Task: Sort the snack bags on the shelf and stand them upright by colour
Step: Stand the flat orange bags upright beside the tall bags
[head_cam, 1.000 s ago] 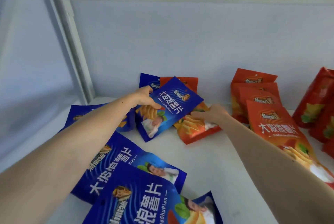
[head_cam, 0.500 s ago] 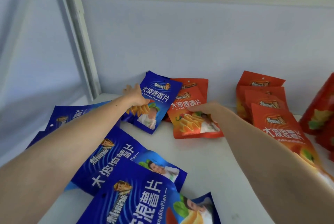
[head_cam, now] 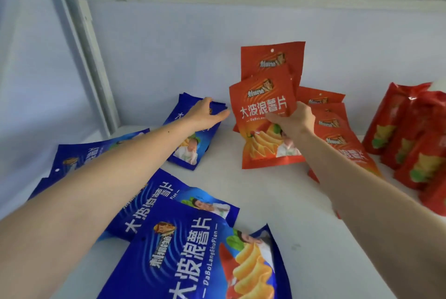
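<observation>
A: White shelf point(head_cam: 277, 202), pale back wall point(head_cam: 169, 45). Where are the bags?
B: Right hand point(head_cam: 290, 121) pinches two orange bags point(head_cam: 263, 115) upright near the back edge; more orange bags point(head_cam: 337, 134) lean just beside them
A: And the left hand point(head_cam: 205, 115)?
B: Fingers straight, resting on a blue bag point(head_cam: 190, 139) near the back left corner. Other blue bags point(head_cam: 193, 250) lie flat at the front edge

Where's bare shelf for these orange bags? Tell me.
Free: the white strip between the left hand's blue bag and the orange bags the right hand holds. Crowded: leaning orange row, red packs, flat blue bags.
</observation>
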